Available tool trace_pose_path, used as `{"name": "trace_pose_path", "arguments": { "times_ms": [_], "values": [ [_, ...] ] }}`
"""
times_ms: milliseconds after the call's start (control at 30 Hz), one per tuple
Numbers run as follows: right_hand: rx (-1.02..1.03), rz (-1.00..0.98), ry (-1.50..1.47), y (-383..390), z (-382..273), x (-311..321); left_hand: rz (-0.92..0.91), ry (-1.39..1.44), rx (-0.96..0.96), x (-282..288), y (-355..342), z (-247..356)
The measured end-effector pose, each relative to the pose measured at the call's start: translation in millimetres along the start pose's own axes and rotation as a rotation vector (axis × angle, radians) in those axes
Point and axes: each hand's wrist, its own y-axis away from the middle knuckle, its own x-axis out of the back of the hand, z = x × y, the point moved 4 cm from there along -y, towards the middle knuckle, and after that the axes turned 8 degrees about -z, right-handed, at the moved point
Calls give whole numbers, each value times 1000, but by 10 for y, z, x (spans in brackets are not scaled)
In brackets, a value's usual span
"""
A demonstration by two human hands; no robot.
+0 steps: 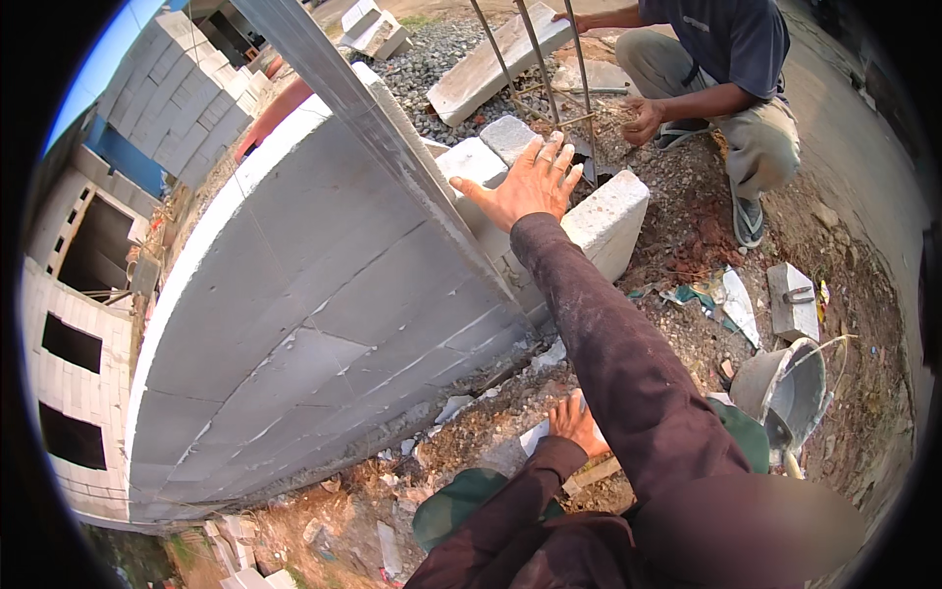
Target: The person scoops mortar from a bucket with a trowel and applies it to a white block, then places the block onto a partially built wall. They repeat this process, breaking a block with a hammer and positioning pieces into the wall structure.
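My right hand (535, 185) is open, fingers spread and back toward me, over the light grey blocks by the wall's end. It overlaps the top of a pale block (610, 218), and I cannot tell whether it touches. Beside it a long metal straightedge (378, 147) slants along the end of the smooth grey block wall (294, 294). Low near the wall's foot, my left hand (576, 427) has bent fingers against a white piece (533, 438) that the hand mostly hides. Thin steel rods (535, 59) stand upright beyond my right hand.
A co-worker (721, 88) crouches at the upper right, one hand near the rods and the other at a long slab (500, 64). A bucket (783, 388) with a tool in it stands at right, near a block (793, 300) with a metal piece on it. Rubble covers the ground.
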Motion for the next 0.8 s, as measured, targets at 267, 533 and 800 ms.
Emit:
{"name": "trace_pose_path", "arguments": {
  "times_ms": [267,533,800],
  "values": [
    [-80,-25,-22,-13,10,-36,-20,39,-21,-22,20,-43],
    [-51,21,-96,-20,11,4,-172,27,23,44,-13,12],
    [-15,-73,-71,159,-6,276,-251,24,71,29,-45,-40]
  ]
}}
